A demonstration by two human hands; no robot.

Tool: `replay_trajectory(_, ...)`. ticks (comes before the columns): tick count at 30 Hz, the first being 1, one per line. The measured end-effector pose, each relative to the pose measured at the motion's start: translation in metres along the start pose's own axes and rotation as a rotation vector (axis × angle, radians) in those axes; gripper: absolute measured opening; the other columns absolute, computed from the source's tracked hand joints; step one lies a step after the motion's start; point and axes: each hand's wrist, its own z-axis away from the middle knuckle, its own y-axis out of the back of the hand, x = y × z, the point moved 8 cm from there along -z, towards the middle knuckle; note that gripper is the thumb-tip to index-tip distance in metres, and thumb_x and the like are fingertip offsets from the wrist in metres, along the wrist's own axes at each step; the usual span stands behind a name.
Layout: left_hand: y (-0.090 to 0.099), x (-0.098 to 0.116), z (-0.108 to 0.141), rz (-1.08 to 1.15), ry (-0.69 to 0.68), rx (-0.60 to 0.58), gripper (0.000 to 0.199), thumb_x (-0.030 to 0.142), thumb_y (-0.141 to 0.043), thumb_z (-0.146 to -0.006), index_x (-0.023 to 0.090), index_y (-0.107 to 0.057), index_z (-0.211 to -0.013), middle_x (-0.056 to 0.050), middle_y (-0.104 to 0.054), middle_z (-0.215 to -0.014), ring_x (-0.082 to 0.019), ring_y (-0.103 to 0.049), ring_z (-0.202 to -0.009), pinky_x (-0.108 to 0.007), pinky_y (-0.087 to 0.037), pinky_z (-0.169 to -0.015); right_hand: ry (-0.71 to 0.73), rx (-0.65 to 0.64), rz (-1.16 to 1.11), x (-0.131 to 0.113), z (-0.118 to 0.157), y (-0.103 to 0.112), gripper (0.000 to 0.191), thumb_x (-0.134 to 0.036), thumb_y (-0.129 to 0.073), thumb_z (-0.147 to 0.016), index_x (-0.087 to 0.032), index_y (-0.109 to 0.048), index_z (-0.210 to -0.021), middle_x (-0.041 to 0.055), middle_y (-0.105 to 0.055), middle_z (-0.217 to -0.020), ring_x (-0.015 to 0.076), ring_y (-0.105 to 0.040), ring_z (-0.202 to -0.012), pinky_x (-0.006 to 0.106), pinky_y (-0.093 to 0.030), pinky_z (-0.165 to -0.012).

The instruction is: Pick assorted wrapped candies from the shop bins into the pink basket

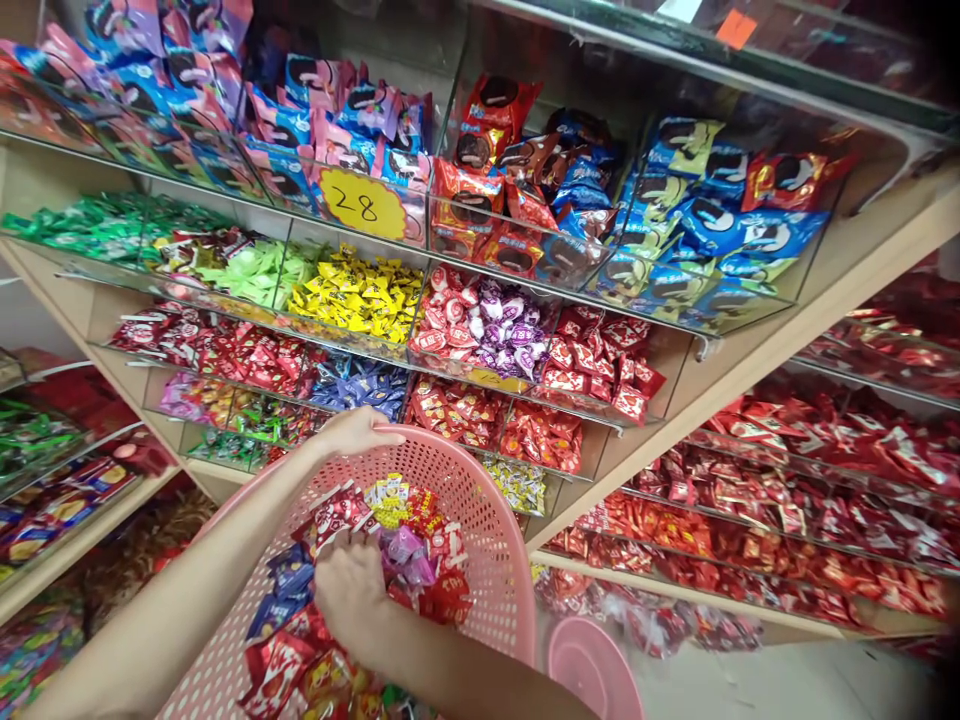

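Observation:
My left hand point(358, 432) is closed on the far rim of a pink perforated plastic basket point(491, 500), which leans toward the shelves. Inside it my right hand point(349, 590) is down among wrapped candies, its fingers bent; what they hold, if anything, is hidden. Red-and-white packets point(343, 510) lie against its fingers. Purple candies point(407, 553) sit just to its right and dark blue ones point(289, 580) to its left. Yellow-and-white candies point(390, 498) rest toward the far side, with larger red packets point(281, 660) nearer me. My right forearm covers part of the contents.
Tiered shelves with clear dividers hold wrapped sweets, among them yellow point(360, 295) and purple-and-white candies point(510, 325). A yellow tag point(362, 203) reading 28 hangs on the upper front. A pink tub point(592, 665) stands on the floor to the right. More red candy racks point(757, 490) stand beyond.

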Motion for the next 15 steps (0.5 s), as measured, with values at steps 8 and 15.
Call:
replay_trajectory(8, 0.000, 0.010, 0.003, -0.116, 0.020, -0.014, 0.055, 0.074, -0.053, -0.066, 0.019, -0.061, -0.065, 0.003, -0.051, -0.055, -0.012, -0.045, -0.056, -0.024, -0.025, -0.052, -0.009, -0.013, -0.049, 0.013, 0.017, 0.028, 0.024, -0.020, -0.053, -0.088, -0.013, -0.065, -0.106, 0.0137, -0.066, -0.108, 0.0253, -0.062, -0.097, 0.039, -0.052, -0.079)
replay_trajectory(15, 0.004, 0.006, 0.005, -0.122, 0.038, 0.009, 0.056, 0.075, -0.054, -0.065, 0.019, -0.059, -0.062, 0.004, -0.049, -0.055, -0.012, -0.044, -0.055, -0.025, -0.024, -0.052, -0.131, 0.009, -0.243, 0.066, 0.040, 0.057, 0.024, -0.016, -0.043, -0.091, -0.017, -0.063, -0.105, 0.0097, -0.067, -0.108, 0.0225, -0.065, -0.092, 0.032, -0.046, -0.071)
